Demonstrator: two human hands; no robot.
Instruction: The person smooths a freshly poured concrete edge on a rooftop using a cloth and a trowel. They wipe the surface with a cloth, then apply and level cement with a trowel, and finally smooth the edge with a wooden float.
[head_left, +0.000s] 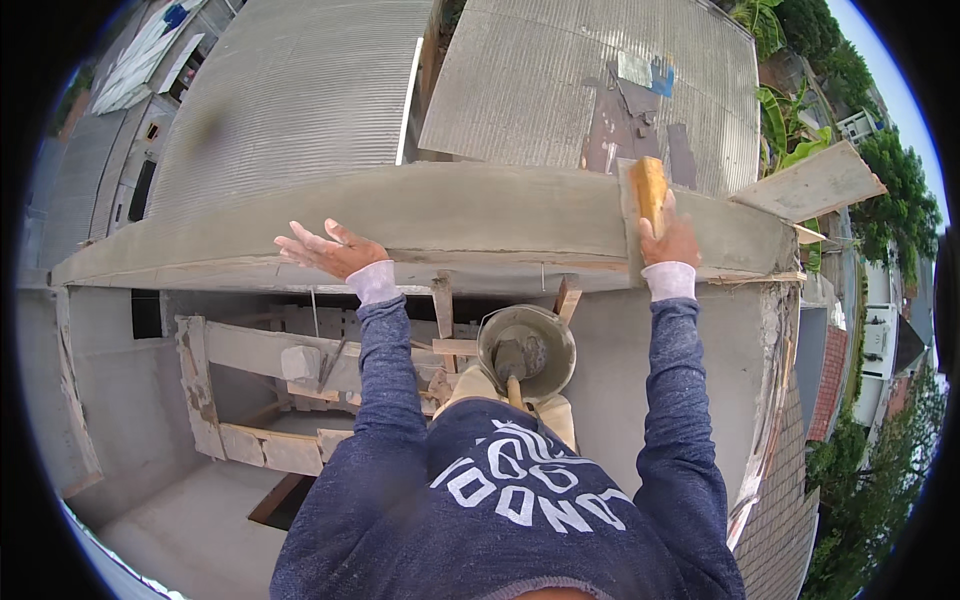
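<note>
My right hand (672, 240) grips the yellowish wooden handle of a plastering float (649, 188). Its thin flat plate lies across the grey cement ledge (480, 205), towards the ledge's right end. Further left, my left hand (335, 250) is held over the ledge's near edge with the fingers spread and nothing in them; whether it touches the cement, I cannot tell. Pale dust or cement coats its fingers. Below the ledge, between my arms, a round bucket (562, 368) holds grey mortar. A trowel (509, 358) rests in it, its wooden handle leaning towards me.
Corrugated roofs (290, 90) spread beyond the ledge. A loose board (815, 182) juts out at the ledge's right end. Under the ledge stand wooden props (443, 305). Rough timber framing (270, 447) lies lower left, beside a dark opening (282, 500) in the surface below.
</note>
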